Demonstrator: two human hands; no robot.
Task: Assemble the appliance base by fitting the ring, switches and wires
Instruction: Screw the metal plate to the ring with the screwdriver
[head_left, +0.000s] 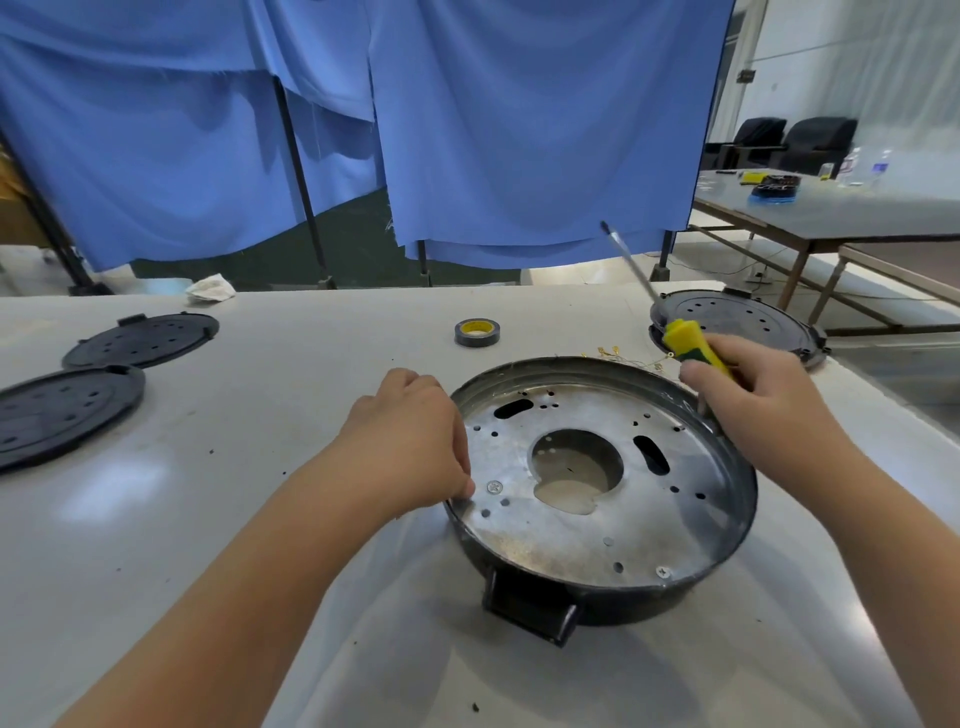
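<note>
The round appliance base (597, 519) lies on the white table, a silver perforated metal plate inside a black rim, with a black tab at its front. Two screws sit in the plate, one at the left (494, 487) and one at the front right (663, 572). My left hand (410, 436) rests on the base's left rim, fingers curled over the edge. My right hand (763, 405) grips a yellow-green screwdriver (685, 338) at the right rim, its shaft pointing up and away. Thin wires with gold terminals (623, 356) lie just behind the base.
A roll of black tape (477, 332) sits behind the base. Two black perforated covers (140, 340) (57, 410) lie at the left, another (748, 325) at the back right. A crumpled cloth (210, 289) is at the far edge. Blue curtains hang behind.
</note>
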